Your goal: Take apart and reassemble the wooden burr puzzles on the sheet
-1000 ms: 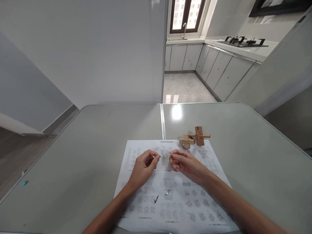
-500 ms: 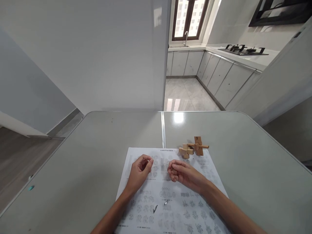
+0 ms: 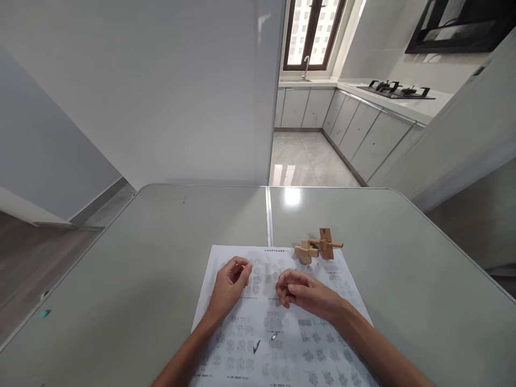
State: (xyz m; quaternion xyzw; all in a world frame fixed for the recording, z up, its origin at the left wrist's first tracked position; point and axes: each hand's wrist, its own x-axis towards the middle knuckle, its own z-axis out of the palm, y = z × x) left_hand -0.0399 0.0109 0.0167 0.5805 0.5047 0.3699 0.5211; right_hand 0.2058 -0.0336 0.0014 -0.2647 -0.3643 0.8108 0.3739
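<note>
Over the upper left of a printed white sheet [image 3: 242,352] rests my left hand [image 3: 230,282]. Its fingers curl round until thumb and forefinger tips meet, and nothing shows between them. My right hand [image 3: 305,293] lies on its side over the sheet's upper middle, loosely open, fingers bent and a little apart, holding nothing visible. Just beyond it, at the sheet's top right edge, sits a small interlocked puzzle of pale wooden blocks [image 3: 305,252]. Beside that stands a darker wooden cross-shaped puzzle [image 3: 326,244] with a marked flat piece. Neither hand touches the puzzles.
A grey-green table [image 3: 133,279] with a metal seam [image 3: 269,215] holds everything. A small teal object [image 3: 45,313] lies near its left edge. Two dark marks show on the sheet. Past the table are a white panel [image 3: 161,97] and a kitchen with a stove [image 3: 397,90].
My right hand has turned slightly, its fingers curling downward and the thumb dropping. The left hand has stayed still. The view has shifted a little; the puzzles have not moved on the table.
</note>
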